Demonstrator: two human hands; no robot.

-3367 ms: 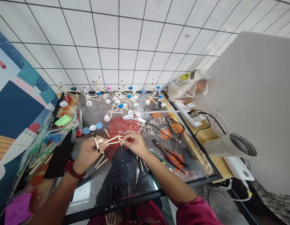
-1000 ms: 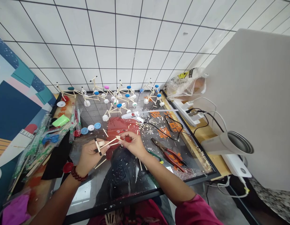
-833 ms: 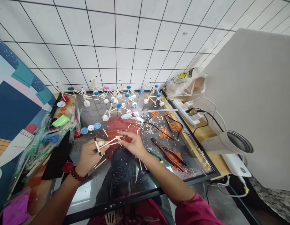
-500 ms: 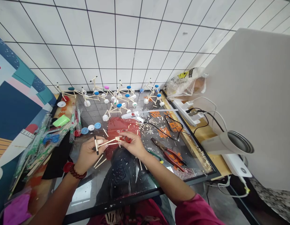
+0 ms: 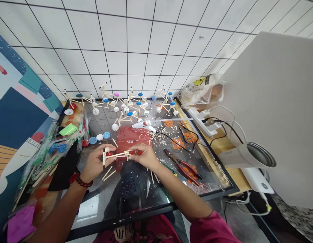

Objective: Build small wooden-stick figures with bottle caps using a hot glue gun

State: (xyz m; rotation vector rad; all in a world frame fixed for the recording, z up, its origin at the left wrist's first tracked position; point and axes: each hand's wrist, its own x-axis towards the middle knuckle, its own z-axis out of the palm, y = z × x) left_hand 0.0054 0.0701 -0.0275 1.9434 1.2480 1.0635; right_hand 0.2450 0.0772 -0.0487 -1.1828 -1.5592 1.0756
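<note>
Both hands hold one small frame of pale wooden sticks [image 5: 119, 155] above the glass tabletop. My left hand [image 5: 95, 162] grips its left end, beside a crosswise stick with black tips [image 5: 104, 158]. The fingers of my right hand [image 5: 145, 157] pinch the other end, where the sticks join. Loose sticks [image 5: 109, 175] lie below my left hand. A white glue gun [image 5: 143, 125] rests beyond the hands. Blue and white caps [image 5: 99, 137] sit in a row to its left. Finished-looking stick models with coloured caps [image 5: 130, 114] stand along the back.
Red-handled pliers [image 5: 185, 168] and a black cord lie to the right, near wood scraps. A power strip [image 5: 205, 124] and a grey cup-like cylinder [image 5: 244, 156] stand at the right edge. Plastic-wrapped sticks [image 5: 45, 162] are piled left.
The stick frame has turned slightly in my hands and its sticks now lie closer together. The camera view has shifted a little. Both hands keep their hold.
</note>
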